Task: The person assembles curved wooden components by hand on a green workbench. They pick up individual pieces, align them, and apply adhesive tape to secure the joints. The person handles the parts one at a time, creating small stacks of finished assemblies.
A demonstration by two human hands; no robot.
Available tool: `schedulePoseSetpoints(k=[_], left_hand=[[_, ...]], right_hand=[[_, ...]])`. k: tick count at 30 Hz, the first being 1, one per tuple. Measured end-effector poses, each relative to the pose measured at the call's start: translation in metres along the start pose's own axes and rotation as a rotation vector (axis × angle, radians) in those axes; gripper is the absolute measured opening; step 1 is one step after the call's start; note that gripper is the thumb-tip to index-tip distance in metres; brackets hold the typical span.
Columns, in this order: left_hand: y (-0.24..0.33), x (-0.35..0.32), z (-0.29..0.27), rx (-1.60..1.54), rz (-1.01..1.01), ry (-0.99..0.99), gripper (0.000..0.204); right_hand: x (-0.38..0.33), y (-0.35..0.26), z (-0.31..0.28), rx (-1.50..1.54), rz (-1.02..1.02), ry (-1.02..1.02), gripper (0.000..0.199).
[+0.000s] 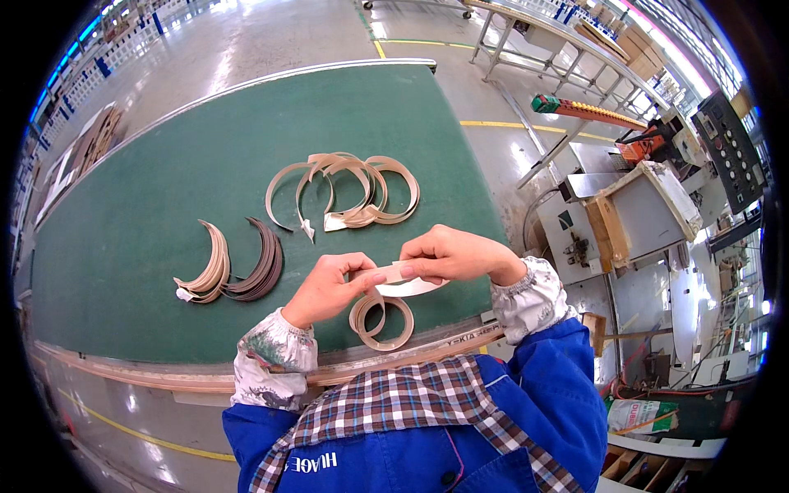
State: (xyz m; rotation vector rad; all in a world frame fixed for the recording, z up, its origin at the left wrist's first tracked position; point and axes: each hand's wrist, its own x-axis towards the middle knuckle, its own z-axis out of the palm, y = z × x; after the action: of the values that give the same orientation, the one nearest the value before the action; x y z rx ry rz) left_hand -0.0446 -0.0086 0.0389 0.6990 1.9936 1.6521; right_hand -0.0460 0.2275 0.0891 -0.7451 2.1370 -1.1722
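Both my hands pinch a beige edge-banding strip (389,274) close to the near edge of the green table. My left hand (327,287) is closed on it with the thumb on top, and my right hand (454,253) grips it a short way to the right. Below the hands, a loose beige coil (394,338) hangs down or rests by the table edge; I cannot tell which. Just beyond my hands lie several looped beige strips (400,215) with white ends. To the left are a curved beige bundle of strips (212,267) and a dark brown bundle (265,264).
The green table top (164,181) stretches away to the left and far side. On the right stand a machine with a black control panel (728,152), an orange-red bar (588,109) and an open box-like tray (645,209). A metal-framed conveyor (567,57) runs at the back right.
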Motion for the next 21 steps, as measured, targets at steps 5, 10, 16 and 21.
schedulePoseSetpoints(k=[5, 10, 16, 21], left_hand=[[-0.008, 0.002, -0.005, -0.261, -0.018, -0.06, 0.021], [-0.011, 0.003, -0.005, -0.319, 0.043, 0.007, 0.019], [-0.011, 0.001, -0.009, -0.219, 0.02, 0.072, 0.018], [-0.007, -0.001, -0.012, -0.202, 0.004, 0.123, 0.016]], right_hand=[[0.001, 0.005, -0.002, 0.403, 0.023, -0.037, 0.024], [0.003, 0.007, 0.002, 0.527, 0.043, 0.035, 0.022], [-0.006, 0.002, -0.009, 0.374, 0.085, 0.04, 0.025], [-0.013, 0.004, -0.017, 0.385, 0.05, 0.064, 0.025]])
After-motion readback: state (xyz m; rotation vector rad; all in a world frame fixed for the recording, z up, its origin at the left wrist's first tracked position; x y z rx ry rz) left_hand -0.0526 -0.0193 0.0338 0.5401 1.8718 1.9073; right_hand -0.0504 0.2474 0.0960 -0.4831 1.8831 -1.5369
